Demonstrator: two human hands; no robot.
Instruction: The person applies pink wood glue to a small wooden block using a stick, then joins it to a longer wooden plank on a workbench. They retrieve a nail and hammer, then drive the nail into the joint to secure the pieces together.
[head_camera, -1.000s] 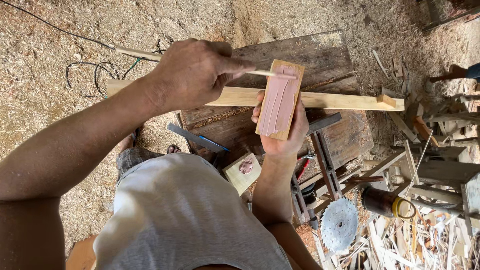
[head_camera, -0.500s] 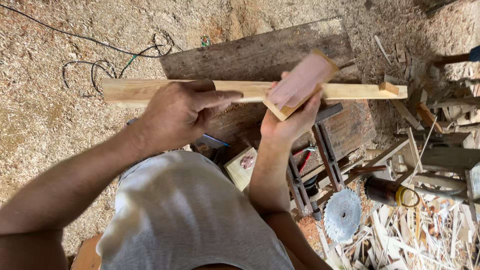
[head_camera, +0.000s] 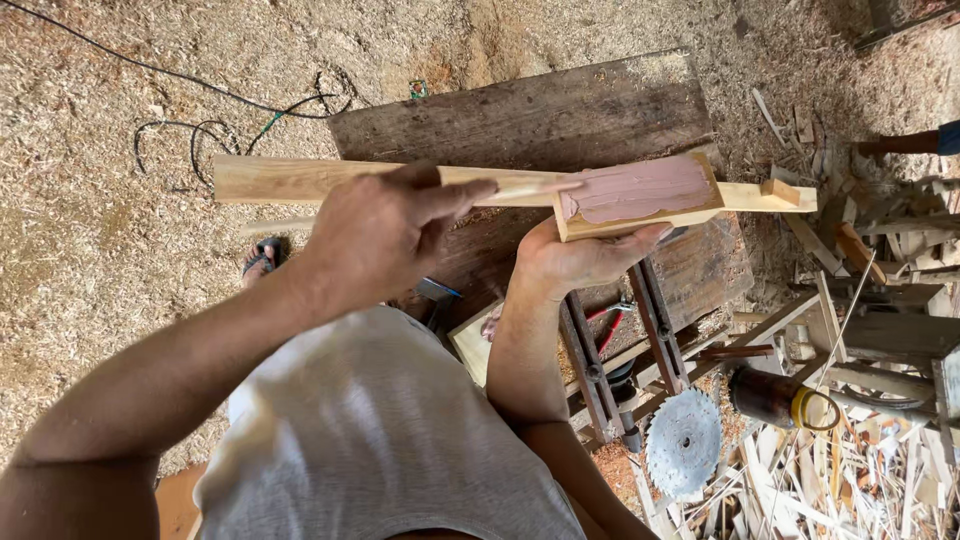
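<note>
Right hand (head_camera: 575, 262): you cup the block (head_camera: 640, 196) from below, pink putty up, over the plank (head_camera: 520, 125) | Left hand (head_camera: 385, 235): pinches a thin stick (head_camera: 535, 190) at the putty | Risk: tilted block may slip; stick may snap.

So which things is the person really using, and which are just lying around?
In use:
left hand with thin stick
right hand holding wood block with pinkish paste
long wooden bar

Lying about:
saw blade
black cable
wood scraps
dark board
</note>
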